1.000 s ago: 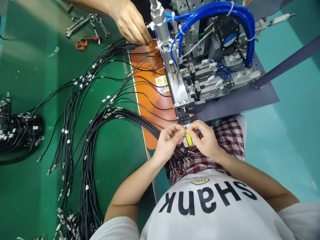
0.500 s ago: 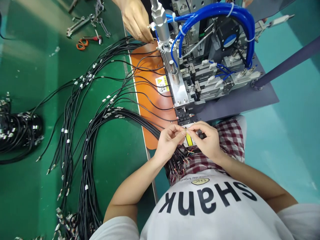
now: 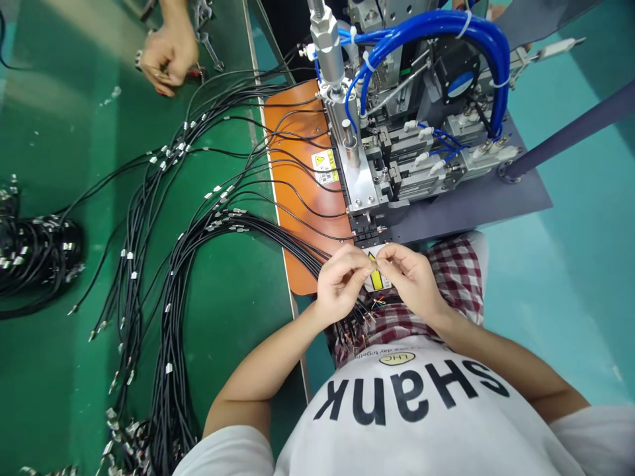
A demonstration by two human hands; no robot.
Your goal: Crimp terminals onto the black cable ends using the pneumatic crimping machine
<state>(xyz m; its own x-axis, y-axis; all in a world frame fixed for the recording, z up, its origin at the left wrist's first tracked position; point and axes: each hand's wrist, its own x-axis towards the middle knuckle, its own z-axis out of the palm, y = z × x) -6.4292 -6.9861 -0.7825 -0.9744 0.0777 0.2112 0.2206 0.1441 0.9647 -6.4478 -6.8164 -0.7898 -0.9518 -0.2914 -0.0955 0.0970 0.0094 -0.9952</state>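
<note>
My left hand (image 3: 342, 281) and my right hand (image 3: 414, 281) meet fingertip to fingertip in front of the machine's near end. Both are closed in a pinch. A black cable runs under the left fingers, and the thin wire ends between the fingertips are mostly hidden. Beneath the hands is a white and yellow warning label (image 3: 378, 280). A bundle of black cables (image 3: 292, 246) passes below my left wrist, its stripped coloured wires (image 3: 364, 320) hanging over my lap. Just beyond my fingers, one cable's wire tips poke out of a black clamp block (image 3: 366, 235).
The machine's metal press bar (image 3: 361, 185) stands ahead, with blue air hoses (image 3: 436, 23) above. Several cables cross its orange plate (image 3: 292, 192). More cables (image 3: 171, 297) lie on the green table (image 3: 238, 383). At the far left is another person's hand (image 3: 171, 53) near wrenches (image 3: 211, 46).
The other person's hand has moved left from the machine's far end to the orange-handled tool on the table. My hands stay together, fingers shifting slightly.
</note>
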